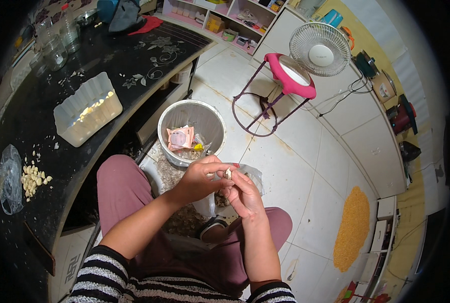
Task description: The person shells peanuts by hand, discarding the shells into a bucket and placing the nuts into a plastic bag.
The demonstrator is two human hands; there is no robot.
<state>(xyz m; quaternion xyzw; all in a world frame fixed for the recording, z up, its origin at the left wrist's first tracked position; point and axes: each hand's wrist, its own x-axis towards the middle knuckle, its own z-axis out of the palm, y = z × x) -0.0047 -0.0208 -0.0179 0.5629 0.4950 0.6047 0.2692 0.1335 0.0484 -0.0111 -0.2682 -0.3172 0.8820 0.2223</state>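
Above my lap, my left hand [200, 178] and my right hand [246, 196] meet, fingertips pinched together around a small whitish garlic clove [228, 173]. Just beyond them stands a grey bin [218, 129] holding a pink packet [180, 138] and scraps. Partly hidden under my hands is a thin plastic bag [253, 175] with what look like garlic bulbs in it. Papery peelings [184, 222] lie on the floor between my legs. To the left, on the black table [129, 55], peeled cloves [33, 179] form a heap, and more rest in a translucent tub [65, 118].
Beside the heap lies a crumpled clear bag [10, 177]. Glass jars [55, 55] stand at the table's far left. A pink-topped stool [289, 76] with a fan [320, 50] next to it is ahead right. Yellow grains [353, 230] are spread on the tiled floor.
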